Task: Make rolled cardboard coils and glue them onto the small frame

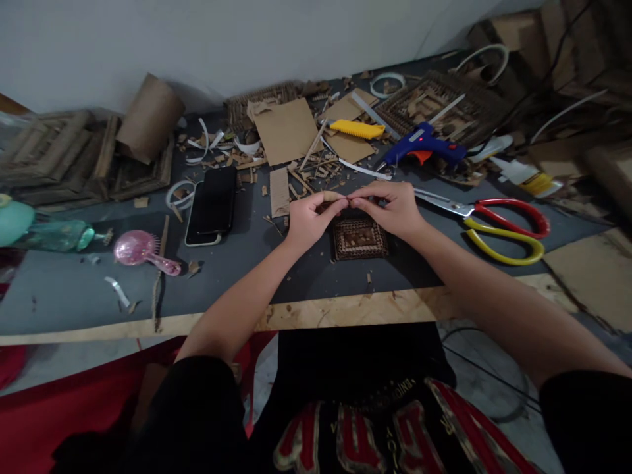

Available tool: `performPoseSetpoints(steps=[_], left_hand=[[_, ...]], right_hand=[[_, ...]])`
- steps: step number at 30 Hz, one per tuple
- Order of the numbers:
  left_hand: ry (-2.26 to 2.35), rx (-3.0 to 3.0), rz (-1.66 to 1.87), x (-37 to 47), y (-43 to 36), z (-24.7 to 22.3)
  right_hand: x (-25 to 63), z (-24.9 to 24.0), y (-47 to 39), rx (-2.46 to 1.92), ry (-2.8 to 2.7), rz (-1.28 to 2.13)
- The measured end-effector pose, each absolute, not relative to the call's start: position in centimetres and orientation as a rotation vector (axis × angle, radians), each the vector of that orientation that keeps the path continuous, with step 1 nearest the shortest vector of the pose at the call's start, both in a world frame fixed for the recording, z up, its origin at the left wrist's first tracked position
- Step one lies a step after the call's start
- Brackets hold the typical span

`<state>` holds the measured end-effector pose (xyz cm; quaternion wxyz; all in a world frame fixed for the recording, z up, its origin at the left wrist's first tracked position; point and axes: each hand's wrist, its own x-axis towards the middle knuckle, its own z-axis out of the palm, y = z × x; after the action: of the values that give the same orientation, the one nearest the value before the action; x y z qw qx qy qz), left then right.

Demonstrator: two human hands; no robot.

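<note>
My left hand point(313, 217) and my right hand point(392, 207) meet fingertip to fingertip above the table. Both are closed in a pinch on a small brown piece point(350, 200), probably cardboard; fingers hide most of it. Just below them, a small rectangular mat of ridged cardboard strips point(361, 239) lies flat, with a paler band inside its dark border. Scissors point(471, 210) with one red and one yellow handle rest to the right of my right hand. Left of my left hand is a flat cardboard strip point(279, 192).
Behind my hands are a blue glue gun point(424, 146) with a lit red light, a yellow cutter point(356, 128), a cardboard sheet point(286, 130) and scraps. A phone point(213, 201), pink hairbrush point(145, 250) and green bottle point(54, 234) lie left. Glue bottles point(528, 176) lie right.
</note>
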<state>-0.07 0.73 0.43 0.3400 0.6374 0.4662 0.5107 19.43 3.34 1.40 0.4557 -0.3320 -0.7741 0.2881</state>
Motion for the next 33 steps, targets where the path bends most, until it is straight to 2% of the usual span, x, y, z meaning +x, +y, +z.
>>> performPoseSetpoints(steps=[33], left_hand=[[1.285, 1.951, 1.318, -0.23, 0.38, 0.56]], right_hand=[[19.55, 1.55, 3.16, -0.768, -1.938, 0.71]])
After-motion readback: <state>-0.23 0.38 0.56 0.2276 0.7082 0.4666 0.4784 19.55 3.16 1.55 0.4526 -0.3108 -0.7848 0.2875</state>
